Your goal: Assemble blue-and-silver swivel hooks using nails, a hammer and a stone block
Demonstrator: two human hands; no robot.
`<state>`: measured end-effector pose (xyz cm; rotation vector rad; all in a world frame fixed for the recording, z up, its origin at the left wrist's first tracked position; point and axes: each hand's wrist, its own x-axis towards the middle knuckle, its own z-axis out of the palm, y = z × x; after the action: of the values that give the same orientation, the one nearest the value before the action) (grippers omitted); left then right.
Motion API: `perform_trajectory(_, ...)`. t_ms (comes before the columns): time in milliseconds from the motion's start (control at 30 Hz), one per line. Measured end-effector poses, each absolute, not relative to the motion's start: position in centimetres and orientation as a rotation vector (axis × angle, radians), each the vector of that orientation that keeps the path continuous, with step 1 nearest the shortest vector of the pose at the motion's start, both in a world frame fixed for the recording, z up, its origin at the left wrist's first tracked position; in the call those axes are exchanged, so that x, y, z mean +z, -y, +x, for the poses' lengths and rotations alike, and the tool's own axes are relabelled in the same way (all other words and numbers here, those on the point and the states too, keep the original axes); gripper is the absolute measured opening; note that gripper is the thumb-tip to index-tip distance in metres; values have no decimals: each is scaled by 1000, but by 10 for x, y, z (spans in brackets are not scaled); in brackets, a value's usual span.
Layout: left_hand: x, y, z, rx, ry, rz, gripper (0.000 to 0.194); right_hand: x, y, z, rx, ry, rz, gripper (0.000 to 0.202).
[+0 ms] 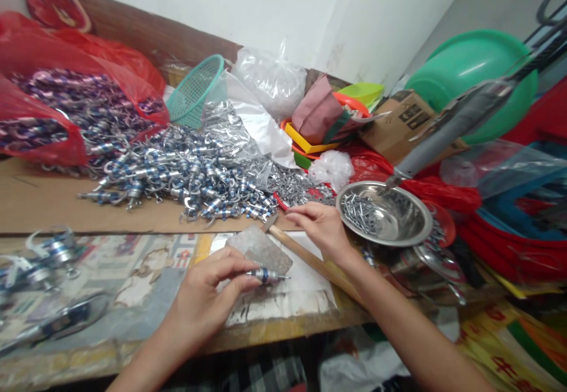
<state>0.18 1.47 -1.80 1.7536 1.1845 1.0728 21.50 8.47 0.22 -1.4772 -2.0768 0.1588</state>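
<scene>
My left hand [217,288] pinches a small silver-and-blue metal part [266,275] between thumb and fingers. A thin pin sticks out of its right end, and it lies over the lower edge of a flat grey metal block [261,247]. My right hand [321,229] hovers by the red tray [283,204] of small shiny metal pieces, its fingertips drawn together. Whatever they may hold is too small to make out. Beneath the right hand and forearm lies a hammer [301,252] with a wooden handle, its head beside the block.
Similar silver-and-blue parts with hooks [177,170] form a big pile behind. More fill a red plastic bag [66,150] at left. A steel bowl [416,229] with pins stands at right, below a grey tool [452,129]. Some blurred parts [55,256] lie front left.
</scene>
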Motion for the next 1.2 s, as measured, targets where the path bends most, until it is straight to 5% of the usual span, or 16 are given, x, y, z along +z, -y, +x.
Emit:
perform_trajectory(200, -20, -13, 8, 1264, -1178, 1608, 28, 9, -24, 179, 483, 2136, -880, 24)
perform_trajectory(1200, 3, -3, -6, 1065, -1144, 1692, 10, 8, 1, 192, -158, 2348, -595, 17)
